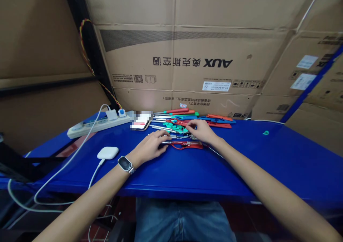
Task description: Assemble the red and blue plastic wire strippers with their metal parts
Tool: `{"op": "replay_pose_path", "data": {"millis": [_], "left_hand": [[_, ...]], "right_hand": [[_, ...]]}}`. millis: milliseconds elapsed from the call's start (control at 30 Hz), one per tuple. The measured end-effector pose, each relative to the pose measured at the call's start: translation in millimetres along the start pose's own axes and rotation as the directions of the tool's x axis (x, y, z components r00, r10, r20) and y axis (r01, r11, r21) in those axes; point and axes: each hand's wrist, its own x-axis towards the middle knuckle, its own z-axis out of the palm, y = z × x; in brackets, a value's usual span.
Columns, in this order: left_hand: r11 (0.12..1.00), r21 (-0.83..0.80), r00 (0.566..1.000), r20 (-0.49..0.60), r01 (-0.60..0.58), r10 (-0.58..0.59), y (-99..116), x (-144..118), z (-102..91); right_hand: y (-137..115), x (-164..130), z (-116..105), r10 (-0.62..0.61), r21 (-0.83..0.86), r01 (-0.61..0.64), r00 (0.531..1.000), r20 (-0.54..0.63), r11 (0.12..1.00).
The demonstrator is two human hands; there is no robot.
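Both hands work at the far middle of the blue desk (241, 163), over a red-handled tool (187, 146) that lies flat with its thin metal shaft pointing left. The left hand (150, 147) rests palm down on the shaft end, fingers curled over it; how tightly the grip closes there cannot be told, since the fingertips hide the contact. The right hand (201, 131) sits at the handle end, its fingers bent down among the small parts there, and whether they pinch anything is likewise hidden.

Just beyond lies a pile of screwdrivers (187, 118) with red, orange, green and blue handles, shafts mostly pointing left, touching one another (a loose heap, so one may roll if nudged). The tool in hand looks light and stiff: a slim steel shaft that is probably slick, and a plastic handle that offers the better hold. Taking it by the handle seems the surer choice.

To the left are a smartphone (140, 122), a white power strip (96, 126) with plugs, and a white earbud case (107, 152) on a cable. A small teal piece (266, 132) lies apart on the right. A smartwatch (125, 163) sits on the left wrist. Cardboard boxes (187, 56) stand behind the desk.
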Motion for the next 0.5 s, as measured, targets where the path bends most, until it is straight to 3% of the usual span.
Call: {"op": "replay_pose_path", "data": {"millis": [300,500], "left_hand": [[0.998,-0.065,0.999,-0.032,0.011,-0.013,3,0,-5.5],[0.984,-0.074,0.979,-0.117,0.16,-0.167,-16,7,-14.1]], "right_hand": [[11,45,10,0.017,-0.09,-0.012,0.998,0.057,0.996],[7,46,26,-0.094,-0.13,0.111,0.987,0.13,0.985]]}}
